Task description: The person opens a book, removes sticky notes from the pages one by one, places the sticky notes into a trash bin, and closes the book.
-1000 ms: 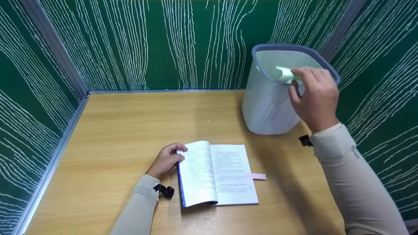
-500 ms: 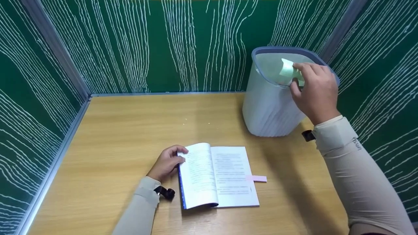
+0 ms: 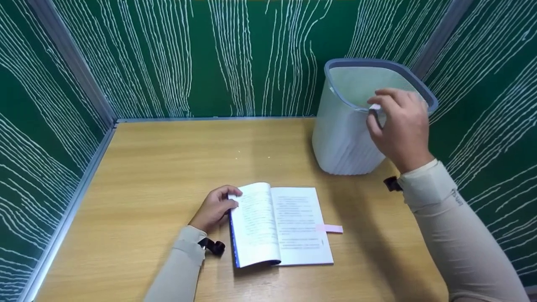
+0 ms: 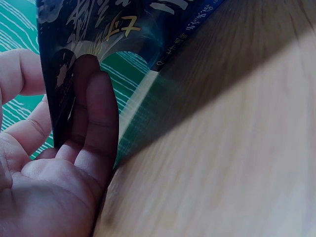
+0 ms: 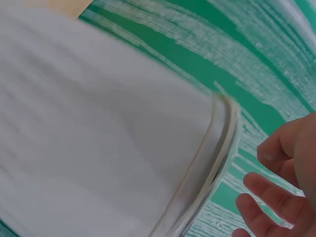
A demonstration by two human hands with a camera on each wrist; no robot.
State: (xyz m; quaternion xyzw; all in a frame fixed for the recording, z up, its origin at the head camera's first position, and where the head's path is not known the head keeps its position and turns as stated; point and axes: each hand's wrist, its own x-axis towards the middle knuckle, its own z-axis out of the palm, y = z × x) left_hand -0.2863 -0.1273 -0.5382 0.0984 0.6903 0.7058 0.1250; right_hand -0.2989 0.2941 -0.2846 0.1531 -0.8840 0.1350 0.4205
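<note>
An open book (image 3: 300,226) lies on the wooden table, its left pages curling up. My left hand (image 3: 214,208) grips the book's left edge, thumb on the page and fingers beneath the cover. The left wrist view shows the dark blue cover (image 4: 113,34) with white and gold lettering between thumb and fingers (image 4: 101,118). A pink paper strip (image 3: 333,228) sticks out from the right page. Above the near rim of a pale bin (image 3: 346,138) with a grey-blue rim, my right hand (image 3: 402,126) has its fingers parted. In the right wrist view nothing shows between its fingers (image 5: 269,192).
Green panels (image 3: 285,50) with white wavy lines enclose the table (image 3: 168,167) at the back and sides. A few tiny white specks (image 3: 239,152) lie on the tabletop. The bin stands at the back right, near the corner.
The light green paper piece that my right hand pinched over the bin is out of sight, and the fingers have spread. My left hand and the book stay put.
</note>
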